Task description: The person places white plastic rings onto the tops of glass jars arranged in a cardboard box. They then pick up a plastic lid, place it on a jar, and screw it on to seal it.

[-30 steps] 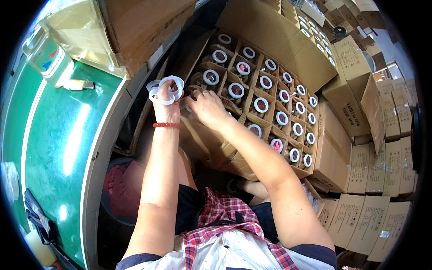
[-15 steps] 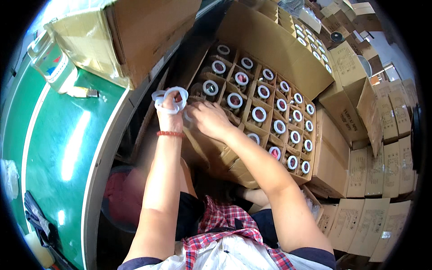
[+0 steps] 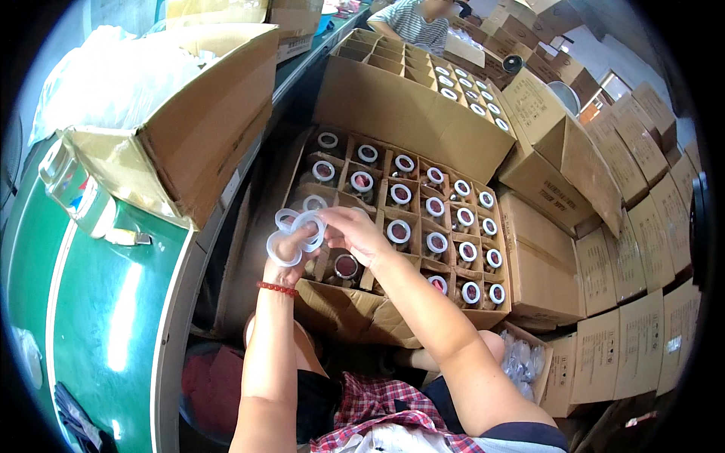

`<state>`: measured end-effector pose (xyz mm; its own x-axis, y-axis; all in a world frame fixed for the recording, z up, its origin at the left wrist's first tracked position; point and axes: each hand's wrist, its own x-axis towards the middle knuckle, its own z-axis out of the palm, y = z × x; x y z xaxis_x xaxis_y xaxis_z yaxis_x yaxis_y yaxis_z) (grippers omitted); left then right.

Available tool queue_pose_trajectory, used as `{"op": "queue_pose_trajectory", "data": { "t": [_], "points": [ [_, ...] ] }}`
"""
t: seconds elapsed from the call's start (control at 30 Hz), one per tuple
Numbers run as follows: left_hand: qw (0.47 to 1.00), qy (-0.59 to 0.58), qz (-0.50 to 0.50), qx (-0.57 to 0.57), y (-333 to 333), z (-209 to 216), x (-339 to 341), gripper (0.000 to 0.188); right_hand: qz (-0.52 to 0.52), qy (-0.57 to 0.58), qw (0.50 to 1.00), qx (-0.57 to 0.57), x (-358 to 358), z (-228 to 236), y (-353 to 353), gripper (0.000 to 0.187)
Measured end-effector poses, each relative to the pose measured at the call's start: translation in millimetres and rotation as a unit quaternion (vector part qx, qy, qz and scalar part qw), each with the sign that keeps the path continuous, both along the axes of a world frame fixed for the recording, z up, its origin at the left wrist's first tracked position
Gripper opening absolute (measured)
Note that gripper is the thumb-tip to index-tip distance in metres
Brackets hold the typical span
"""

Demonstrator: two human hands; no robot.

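Note:
Several whitish translucent plastic rings [image 3: 270, 244] hang on the fingers of my left hand [image 3: 286, 270], which holds them over the near left corner of an open cardboard box [image 3: 351, 306]. My right hand [image 3: 358, 235] meets it from the right, thumb and fingers pinched at the edge of one ring. Below them, the box's cardboard dividers keep glass jars [image 3: 346, 266] upright in separate cells. Most jars show a white ring round the top; the one just under my right hand shows a dark rim instead. My hands hide some of the nearby cells.
Behind stands another divided box [image 3: 408, 106], partly filled with ringed jars. On the left, a green table [image 3: 94, 302] carries a large carton [image 3: 215, 124] and a clear plastic jug [image 3: 83, 192]. Stacked cartons [image 3: 596, 347] line the right. A person [image 3: 414, 26] is at the far end.
My right hand has come up out of the box to the rings in my left hand. The view has shifted, showing more of the far box and a person there.

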<state>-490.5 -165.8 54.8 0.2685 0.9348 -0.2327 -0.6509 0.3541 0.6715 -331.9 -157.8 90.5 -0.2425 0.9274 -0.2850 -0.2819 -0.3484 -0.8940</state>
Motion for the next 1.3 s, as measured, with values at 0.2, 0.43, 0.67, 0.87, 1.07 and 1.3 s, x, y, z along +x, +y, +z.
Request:
{"op": "queue_pose_trajectory", "data": {
  "t": [0.2,0.43,0.67,0.87,1.07,1.3],
  "points": [
    [0.994,-0.031,-0.062,0.080,-0.5,-6.6,8.0,0.036,-0.057,0.027,0.998,-0.016,21.9,-7.8,-1.3,0.018],
    [0.995,0.061,-0.036,0.077,1.7,-14.9,15.5,0.031,-0.150,-0.033,0.988,0.029,25.4,-12.0,-17.0,0.016],
    [0.992,0.103,0.071,0.033,6.0,-20.9,11.2,0.016,-0.212,-0.171,0.946,0.174,46.6,-22.4,-23.4,0.015],
    [0.989,0.090,0.113,0.017,6.2,-21.1,3.4,0.012,0.085,-0.604,0.700,0.371,53.4,-68.7,-77.9,0.019],
    [0.990,0.071,0.124,0.001,7.0,-24.1,3.3,0.015,0.037,-0.694,0.583,0.420,63.5,-74.0,-89.5,0.021],
    [0.989,0.069,0.128,-0.015,9.0,-21.3,9.1,0.020,0.002,-0.671,0.614,0.416,61.5,-81.8,-78.6,0.023]
  ]
}}
